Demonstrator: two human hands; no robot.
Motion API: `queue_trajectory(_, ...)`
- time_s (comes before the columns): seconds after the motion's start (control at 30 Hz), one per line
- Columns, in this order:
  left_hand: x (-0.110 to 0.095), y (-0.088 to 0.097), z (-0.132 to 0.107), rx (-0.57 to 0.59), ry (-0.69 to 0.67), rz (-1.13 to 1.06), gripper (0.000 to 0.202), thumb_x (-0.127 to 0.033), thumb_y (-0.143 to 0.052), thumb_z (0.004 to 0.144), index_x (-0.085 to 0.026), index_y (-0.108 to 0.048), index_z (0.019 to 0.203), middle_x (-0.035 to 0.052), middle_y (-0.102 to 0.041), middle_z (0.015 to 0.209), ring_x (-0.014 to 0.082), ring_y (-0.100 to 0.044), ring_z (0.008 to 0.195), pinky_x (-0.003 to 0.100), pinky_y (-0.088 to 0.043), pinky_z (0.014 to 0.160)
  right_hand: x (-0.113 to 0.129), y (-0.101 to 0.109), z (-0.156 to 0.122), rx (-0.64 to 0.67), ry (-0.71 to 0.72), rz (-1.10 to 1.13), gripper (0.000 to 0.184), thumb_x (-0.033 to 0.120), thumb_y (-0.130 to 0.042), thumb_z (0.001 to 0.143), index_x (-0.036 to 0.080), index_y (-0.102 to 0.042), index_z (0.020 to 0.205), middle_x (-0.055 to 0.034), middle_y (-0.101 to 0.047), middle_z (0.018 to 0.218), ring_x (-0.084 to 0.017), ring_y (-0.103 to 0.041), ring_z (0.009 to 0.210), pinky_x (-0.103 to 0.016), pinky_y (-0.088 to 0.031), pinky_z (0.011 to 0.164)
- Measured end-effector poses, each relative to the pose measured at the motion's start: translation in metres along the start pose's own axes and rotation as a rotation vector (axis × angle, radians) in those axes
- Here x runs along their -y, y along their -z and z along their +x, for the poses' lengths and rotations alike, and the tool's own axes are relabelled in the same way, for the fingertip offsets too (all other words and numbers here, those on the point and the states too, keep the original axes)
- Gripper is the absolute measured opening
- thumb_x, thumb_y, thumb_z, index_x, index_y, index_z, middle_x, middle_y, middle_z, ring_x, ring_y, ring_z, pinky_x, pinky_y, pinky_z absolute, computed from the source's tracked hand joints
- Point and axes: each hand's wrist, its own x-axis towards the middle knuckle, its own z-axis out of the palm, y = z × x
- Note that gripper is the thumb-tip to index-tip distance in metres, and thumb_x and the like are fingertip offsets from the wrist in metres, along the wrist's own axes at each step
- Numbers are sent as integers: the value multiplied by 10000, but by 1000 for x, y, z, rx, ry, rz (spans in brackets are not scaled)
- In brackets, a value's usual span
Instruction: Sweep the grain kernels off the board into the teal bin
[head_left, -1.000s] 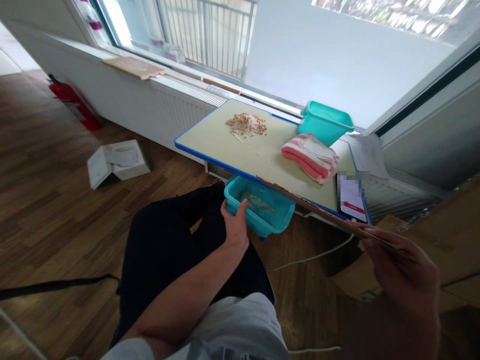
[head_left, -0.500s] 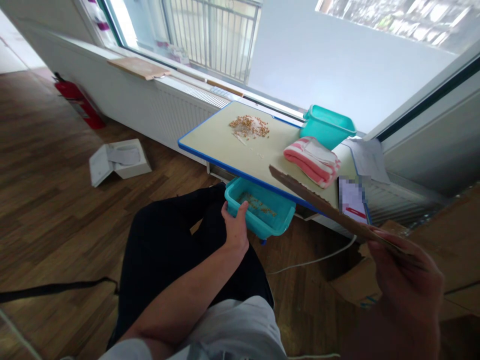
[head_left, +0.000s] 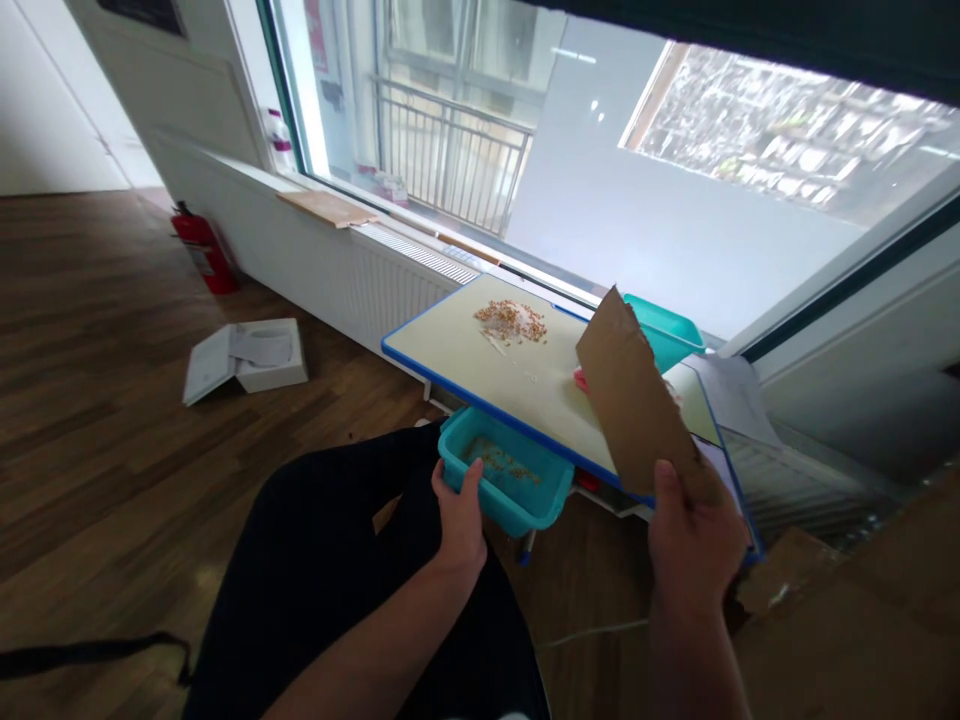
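Observation:
My left hand (head_left: 459, 512) grips the near left rim of a teal plastic bin (head_left: 517, 510), held below the table's front edge. Some tan grains (head_left: 510, 465) lie scattered on the bin's floor. In my right hand (head_left: 694, 535) is a flat piece of brown cardboard (head_left: 637, 410), raised over the right part of the table with its broad face showing. A heap of orange-brown grains (head_left: 514, 320), mixed with white bits, lies on the cream tabletop (head_left: 442, 330). The cardboard hides most of a pink and white towel (head_left: 580, 380).
Behind the cardboard stands a second teal bin (head_left: 664, 330) by the window. A white open box (head_left: 274, 355) and a red fire extinguisher (head_left: 206, 255) are on the wooden floor at left. Cardboard boxes (head_left: 862, 630) fill the lower right. A radiator (head_left: 382, 290) runs under the sill.
My right hand has moved left and turned the cardboard from edge-on to face-on, covering the towel. My left hand keeps its grip on the bin. The view has tilted up.

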Motion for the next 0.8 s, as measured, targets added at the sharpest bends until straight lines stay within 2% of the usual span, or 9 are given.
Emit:
queue_trajectory(0.1,-6,1,9,-18,20,-27,636,-357,-769,782,-349,-416,1311,44,-619,1275,202,-639,1133,371,-543,976,16,-25,16,35,-3,-3,476,505,-600,833,137,-742,1101,-153,-752,940,-284,-697,841,-346,-508,661)
queue_trajectory(0.23,-13,3,19,-29,39,-41,615,-343,-751,799,-341,-421,1318,65,-609,1300,213,-634,1145,366,-561,940,25,-72,78,99,4,177,438,468,-654,787,149,-735,1076,-114,-747,939,-260,-677,852,-379,-523,748)
queue_trajectory(0.33,-16,4,22,-21,82,-34,598,-336,-706,838,-343,-404,1353,71,-597,1324,219,-647,1117,377,-575,910,26,-126,141,81,-21,481,430,409,-708,717,176,-717,1079,-71,-736,970,-222,-662,857,-391,-528,827)
queue_trajectory(0.4,-16,6,24,-18,100,-38,595,-328,-694,848,-325,-403,1367,83,-599,1320,223,-649,1120,373,-571,914,25,-166,177,54,-118,690,409,345,-730,647,175,-710,1018,-44,-723,938,-196,-646,836,-370,-533,811)
queue_trajectory(0.47,-15,8,26,-10,97,-40,592,-323,-695,846,-306,-416,1367,94,-601,1314,231,-639,1147,371,-563,931,24,-203,202,55,-242,752,395,290,-717,600,163,-702,974,-10,-694,834,-170,-620,774,-345,-529,758)
queue_trajectory(0.6,-11,12,34,4,103,-4,608,-366,-694,843,-306,-416,1381,93,-607,1304,244,-633,1166,386,-546,965,18,-254,223,164,-339,667,392,259,-679,583,156,-707,960,16,-654,738,-146,-573,689,-298,-495,641)
queue_trajectory(0.8,-7,16,48,16,106,17,635,-404,-714,820,-333,-422,1379,81,-604,1331,248,-613,1213,392,-519,1010,10,-290,226,197,-344,618,317,237,-691,547,166,-708,855,41,-597,647,-128,-513,626,-276,-435,576)
